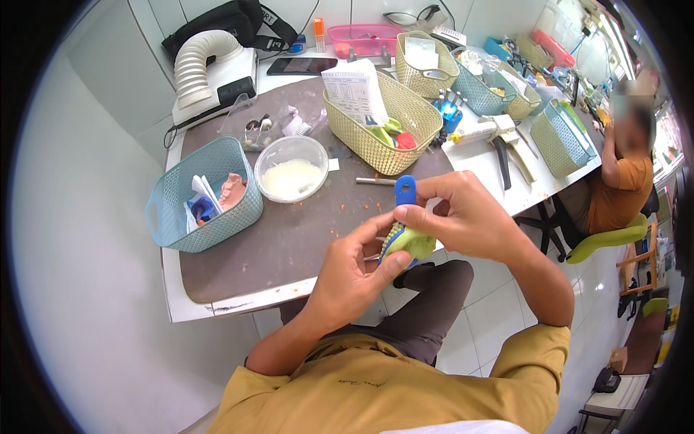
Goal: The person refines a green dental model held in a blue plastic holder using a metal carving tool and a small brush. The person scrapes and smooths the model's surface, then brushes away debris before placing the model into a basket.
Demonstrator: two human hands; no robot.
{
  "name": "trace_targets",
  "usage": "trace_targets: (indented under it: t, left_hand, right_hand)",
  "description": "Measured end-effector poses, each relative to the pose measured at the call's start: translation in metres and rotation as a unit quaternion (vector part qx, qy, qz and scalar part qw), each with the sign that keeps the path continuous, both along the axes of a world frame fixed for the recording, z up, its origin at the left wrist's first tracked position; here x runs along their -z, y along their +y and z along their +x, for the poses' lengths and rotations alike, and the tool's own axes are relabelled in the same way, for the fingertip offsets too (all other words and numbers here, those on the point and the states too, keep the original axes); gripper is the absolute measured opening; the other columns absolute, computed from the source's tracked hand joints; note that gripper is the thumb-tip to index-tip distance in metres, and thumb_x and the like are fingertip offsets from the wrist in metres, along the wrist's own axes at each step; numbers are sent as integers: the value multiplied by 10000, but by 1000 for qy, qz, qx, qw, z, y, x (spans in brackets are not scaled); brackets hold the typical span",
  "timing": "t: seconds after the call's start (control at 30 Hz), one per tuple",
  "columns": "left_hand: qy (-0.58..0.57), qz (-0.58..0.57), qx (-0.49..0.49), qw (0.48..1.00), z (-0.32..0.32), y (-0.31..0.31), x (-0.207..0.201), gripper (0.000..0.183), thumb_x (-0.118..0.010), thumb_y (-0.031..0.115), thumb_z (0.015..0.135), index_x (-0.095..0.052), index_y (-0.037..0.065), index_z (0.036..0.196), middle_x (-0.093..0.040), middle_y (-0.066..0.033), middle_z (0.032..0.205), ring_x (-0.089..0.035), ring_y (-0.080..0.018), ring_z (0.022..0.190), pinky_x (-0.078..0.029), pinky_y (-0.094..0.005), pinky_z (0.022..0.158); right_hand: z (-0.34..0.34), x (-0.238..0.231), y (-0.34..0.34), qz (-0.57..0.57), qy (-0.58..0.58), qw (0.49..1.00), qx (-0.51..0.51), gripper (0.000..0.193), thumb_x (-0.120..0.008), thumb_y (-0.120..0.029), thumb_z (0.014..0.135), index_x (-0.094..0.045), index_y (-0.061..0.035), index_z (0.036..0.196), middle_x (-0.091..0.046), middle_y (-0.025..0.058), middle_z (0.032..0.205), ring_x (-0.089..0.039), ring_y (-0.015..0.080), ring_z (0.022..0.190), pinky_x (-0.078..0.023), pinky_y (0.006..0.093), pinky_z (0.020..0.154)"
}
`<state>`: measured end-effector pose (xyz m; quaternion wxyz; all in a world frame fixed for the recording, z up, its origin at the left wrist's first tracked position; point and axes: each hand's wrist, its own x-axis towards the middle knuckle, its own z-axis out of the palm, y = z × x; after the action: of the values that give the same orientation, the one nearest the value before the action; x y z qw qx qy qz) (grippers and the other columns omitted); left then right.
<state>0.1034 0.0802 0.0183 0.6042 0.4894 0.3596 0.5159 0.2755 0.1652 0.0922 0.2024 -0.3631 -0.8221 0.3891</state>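
I have a blue dental tray (405, 191) filled with a green mass (415, 243) up in front of me, clear of the surface (296, 242) and over its near edge, handle pointing up and toward the far edge. Along the left side of the green runs a row of yellowish, tooth-like bumps.

My left hand (345, 259) grips the tray from the left: the thumb lies along the near side, the fingers curl round behind. That wrist is bent a little, and the forearm slants up from the lower left. My right hand (466, 215) is closed on the tray too, pinching between thumb and bent forefinger at the foot of the handle, knuckles raised. My right elbow is bent and stands well out to the side, so the forearm comes in from the right.

Just beyond the handle a metal rod (375, 181) lies on the surface, with orange crumbs (366, 207) scattered nearby. Left of these sits a round tub (292, 145) with something pale inside, and by the left edge a teal basket (225, 233) holds a pink cast (231, 191). Farther back is a beige basket (383, 155) with papers (356, 90) standing in it. At the far left corner there is a white unit with a ribbed hose (206, 61), and a black tablet (302, 66) lies along the far edge. Off to the right, a co-worker (620, 184) in an orange top sits on a green chair (609, 240).
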Motion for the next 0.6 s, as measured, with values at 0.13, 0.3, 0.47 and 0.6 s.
trace_targets:
  t: [0.13, 0.3, 0.47, 0.6]
  left_hand:
    - [-62, -36, -14, 997, -5, 1, 8, 503, -635, 174, 938, -449, -53, 1347, -617, -129, 1149, -607, -157, 1031, -534, -311, 873]
    - [-228, -123, -1, 966, -26, -4, 9, 480, -608, 216, 956, -435, -28, 1331, -598, -119, 1189, -609, -172, 1071, -524, -338, 910]
    - [-280, -117, -57, 951, -45, -20, 7, 495, -589, 193, 958, -345, 19, 1353, -578, -121, 1221, -577, -193, 1143, -461, -385, 993]
    - [-284, -118, -118, 944, -56, -35, 4, 483, -570, 161, 953, -323, 12, 1342, -519, -166, 1299, -547, -253, 1202, -433, -409, 1026]
  right_hand:
    - [-6, -17, 12, 253, -77, 962, 69, 316, -696, -320, 867, -678, -12, 802, -656, 106, 659, -602, 229, 533, -460, 340, 516]
    - [9, -32, 95, 338, -88, 915, 202, 304, -628, -288, 908, -695, -2, 832, -682, 155, 737, -655, 277, 634, -499, 370, 621]
    - [-26, -22, 161, 424, 3, 905, 36, 227, -649, -223, 879, -680, 0, 907, -682, 156, 873, -661, 268, 778, -516, 380, 713]
    - [-120, -20, 158, 517, -8, 837, -175, 123, -653, -111, 809, -681, -5, 865, -698, 156, 869, -686, 304, 825, -526, 422, 740]
